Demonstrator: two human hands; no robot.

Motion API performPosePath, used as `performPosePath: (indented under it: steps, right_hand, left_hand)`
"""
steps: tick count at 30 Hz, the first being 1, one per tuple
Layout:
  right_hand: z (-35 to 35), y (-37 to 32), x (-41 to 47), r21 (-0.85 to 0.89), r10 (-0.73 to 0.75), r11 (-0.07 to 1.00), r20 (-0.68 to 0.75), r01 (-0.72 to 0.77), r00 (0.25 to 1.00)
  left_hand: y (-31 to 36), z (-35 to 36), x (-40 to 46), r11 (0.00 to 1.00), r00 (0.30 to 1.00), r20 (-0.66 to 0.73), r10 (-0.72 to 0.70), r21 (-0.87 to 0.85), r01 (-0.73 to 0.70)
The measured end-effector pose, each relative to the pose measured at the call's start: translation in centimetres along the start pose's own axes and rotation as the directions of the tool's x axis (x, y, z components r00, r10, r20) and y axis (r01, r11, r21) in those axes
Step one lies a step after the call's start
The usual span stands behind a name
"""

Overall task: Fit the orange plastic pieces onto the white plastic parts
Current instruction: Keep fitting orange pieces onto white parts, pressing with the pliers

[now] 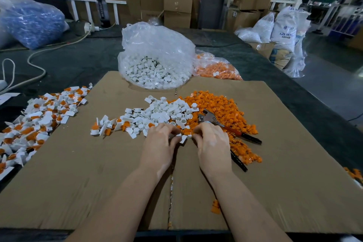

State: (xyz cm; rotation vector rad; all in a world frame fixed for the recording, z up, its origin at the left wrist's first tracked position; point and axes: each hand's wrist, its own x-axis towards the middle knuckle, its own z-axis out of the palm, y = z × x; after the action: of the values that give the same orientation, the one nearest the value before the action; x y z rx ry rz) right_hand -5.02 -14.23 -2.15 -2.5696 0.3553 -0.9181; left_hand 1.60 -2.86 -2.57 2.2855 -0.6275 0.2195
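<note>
A heap of loose white plastic parts [161, 113] lies mid-cardboard, with a heap of orange pieces [224, 110] to its right. My left hand [160, 141] and my right hand [211, 143] meet at the near edge of the heaps, fingers curled. Between them my left fingers pinch a white part [183, 138]. What my right fingertips hold is hidden behind the fingers. Several fitted white-and-orange parts [35, 122] are piled at the left.
Pliers with red-black handles [225, 126] lie on the orange heap beside my right hand. A clear bag of white parts [155, 59] and a bag of orange pieces [216, 68] stand behind. The cardboard sheet [284, 163] covers the table; one orange piece [215, 206] lies near my right forearm.
</note>
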Motion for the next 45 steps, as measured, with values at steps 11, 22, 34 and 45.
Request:
performPosePath:
  steps: [11,22,34,45]
  right_hand:
    - [0.1,0.2,-0.1,-0.037,-0.017,0.999,0.057,0.019,0.998]
    - [-0.5,-0.4,-0.4,0.092,-0.130,0.988,0.033,0.127,0.991]
    - [-0.3,-0.2,0.0,-0.017,-0.082,0.996,0.039,0.082,0.996]
    - [-0.3,-0.7,0.2,0.062,-0.324,0.944,0.355,0.324,0.877]
  left_hand:
    - [0.6,-0.7,-0.3,0.989,0.999,-0.009,0.045,-0.141,-0.046]
    - [0.6,-0.6,-0.4,0.931,0.991,-0.074,-0.109,-0.357,0.075]
    - [0.3,-0.6,-0.4,0.932,0.985,-0.134,-0.108,-0.358,0.053]
    - [0.2,-0.8,-0.3,0.916,0.976,-0.135,-0.171,-0.386,0.107]
